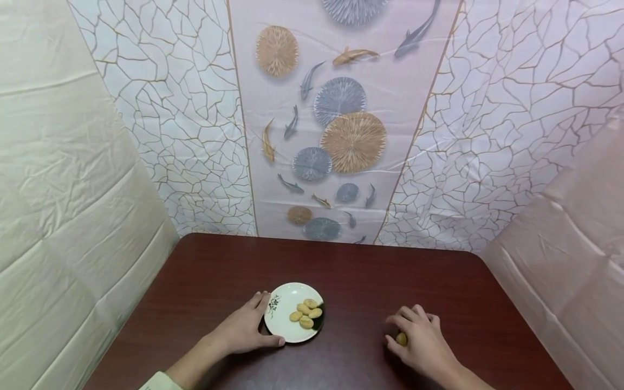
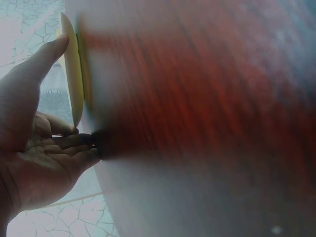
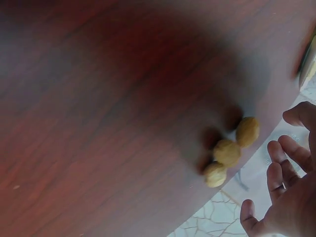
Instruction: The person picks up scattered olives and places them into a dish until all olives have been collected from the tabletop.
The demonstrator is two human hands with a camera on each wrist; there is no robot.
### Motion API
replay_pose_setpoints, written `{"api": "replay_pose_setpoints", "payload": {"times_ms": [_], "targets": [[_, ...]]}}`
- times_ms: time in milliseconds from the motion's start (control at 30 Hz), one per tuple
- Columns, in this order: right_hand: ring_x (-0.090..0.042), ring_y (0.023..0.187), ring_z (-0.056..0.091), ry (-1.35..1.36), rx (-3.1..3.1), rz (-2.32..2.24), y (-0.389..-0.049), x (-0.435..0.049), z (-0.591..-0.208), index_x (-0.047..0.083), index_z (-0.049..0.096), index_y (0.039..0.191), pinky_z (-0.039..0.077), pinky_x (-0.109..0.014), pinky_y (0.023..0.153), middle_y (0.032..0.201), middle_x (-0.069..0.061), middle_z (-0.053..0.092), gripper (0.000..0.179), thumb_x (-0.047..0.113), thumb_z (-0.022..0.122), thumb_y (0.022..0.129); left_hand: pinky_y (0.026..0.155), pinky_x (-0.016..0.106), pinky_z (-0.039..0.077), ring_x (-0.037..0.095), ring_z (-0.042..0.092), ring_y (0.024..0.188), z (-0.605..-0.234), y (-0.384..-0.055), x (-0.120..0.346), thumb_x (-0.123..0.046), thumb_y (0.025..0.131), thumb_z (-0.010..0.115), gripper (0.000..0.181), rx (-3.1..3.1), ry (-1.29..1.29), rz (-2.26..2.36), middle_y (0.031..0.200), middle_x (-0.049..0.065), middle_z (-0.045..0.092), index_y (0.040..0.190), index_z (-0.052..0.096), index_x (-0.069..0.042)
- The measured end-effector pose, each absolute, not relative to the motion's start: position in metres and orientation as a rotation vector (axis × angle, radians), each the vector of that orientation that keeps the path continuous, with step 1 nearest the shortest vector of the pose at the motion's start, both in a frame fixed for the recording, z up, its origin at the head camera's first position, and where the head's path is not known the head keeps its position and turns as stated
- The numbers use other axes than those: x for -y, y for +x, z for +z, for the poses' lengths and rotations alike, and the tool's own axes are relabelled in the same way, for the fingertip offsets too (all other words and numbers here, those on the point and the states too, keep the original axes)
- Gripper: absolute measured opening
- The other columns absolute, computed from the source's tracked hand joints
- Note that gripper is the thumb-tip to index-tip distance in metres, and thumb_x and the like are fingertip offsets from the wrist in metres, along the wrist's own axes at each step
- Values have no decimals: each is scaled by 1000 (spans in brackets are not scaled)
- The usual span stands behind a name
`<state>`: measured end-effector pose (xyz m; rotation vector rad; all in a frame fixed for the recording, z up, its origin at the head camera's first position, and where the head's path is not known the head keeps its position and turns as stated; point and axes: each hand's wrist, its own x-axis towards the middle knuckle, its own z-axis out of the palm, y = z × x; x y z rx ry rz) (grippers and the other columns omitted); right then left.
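the plate (image 1: 290, 295) holds oval yellow pieces (image 1: 306, 323).

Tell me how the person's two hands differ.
The left hand touches the plate's rim, while the right hand hovers by loose yellowish pieces, apart from them. A pale green sleeve shows on the left hand's arm; the right hand's visible forearm is bare. Both hands are bare.

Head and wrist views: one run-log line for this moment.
left hand: touching plate; right hand: near three yellow pieces on table; plate: more pieces on it
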<state>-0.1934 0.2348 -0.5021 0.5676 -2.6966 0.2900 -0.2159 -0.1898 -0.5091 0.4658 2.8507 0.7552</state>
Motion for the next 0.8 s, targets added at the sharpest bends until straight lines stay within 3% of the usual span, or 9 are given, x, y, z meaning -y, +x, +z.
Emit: {"api": "replay_pose_setpoints", "payload": {"times_ms": [200,567,800], "targets": [[-9,93,52,568,2676,289,-192,-247,-507,27,79,98,47,-57,82,99,15,68,27,23,98,79,123,63,47,48,40,163,-511,-216,190,-70,81,88,130,-2857,472,750,175,33,36,169,33,8],[-13,98,55,521,2730,280,-188,-256,-511,28,79,97,49,-64,85,112,6,75,24,22,96,80,123,63,47,48,39,163,-510,-216,189,-70,81,88,130,-2863,468,747,175,33,36,169,34,9],[-12,97,54,519,2793,270,-188,-256,-513,33,78,92,50,-65,84,112,8,73,25,23,97,80,123,63,47,48,40,163,-510,-215,190,-71,81,88,130,-2861,468,746,174,34,36,169,34,9]]}}
